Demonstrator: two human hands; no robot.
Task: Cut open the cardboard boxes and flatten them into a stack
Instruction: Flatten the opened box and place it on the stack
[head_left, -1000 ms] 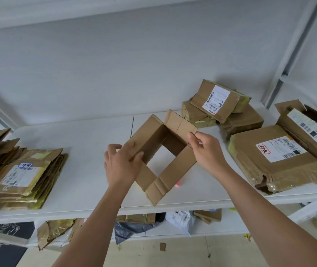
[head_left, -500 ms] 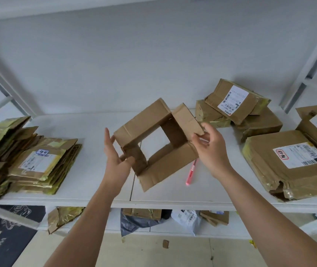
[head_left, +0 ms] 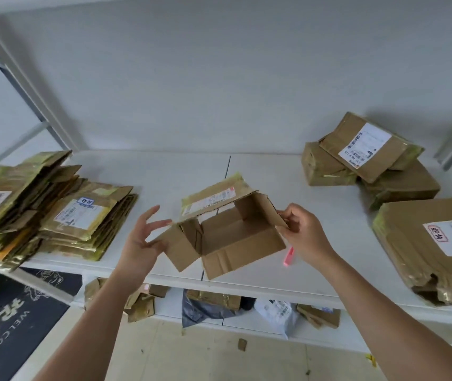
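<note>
Pinching the right flap of the opened cardboard box (head_left: 227, 232), the right hand (head_left: 306, 233) is holding it just above the white shelf (head_left: 315, 273), between the flattened stack (head_left: 54, 215) and the sealed parcels (head_left: 367, 158). The left hand (head_left: 139, 243) is spreading its fingers, palm touching the left flap.

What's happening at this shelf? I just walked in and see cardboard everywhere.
A person is breaking down an opened cardboard box, held above the white shelf. The right hand pinches one flap, while the left hand is spread open at the box's other end. Flattened boxes are stacked at the left; sealed boxes wait at the right. A pink cutter lies on the shelf.
</note>
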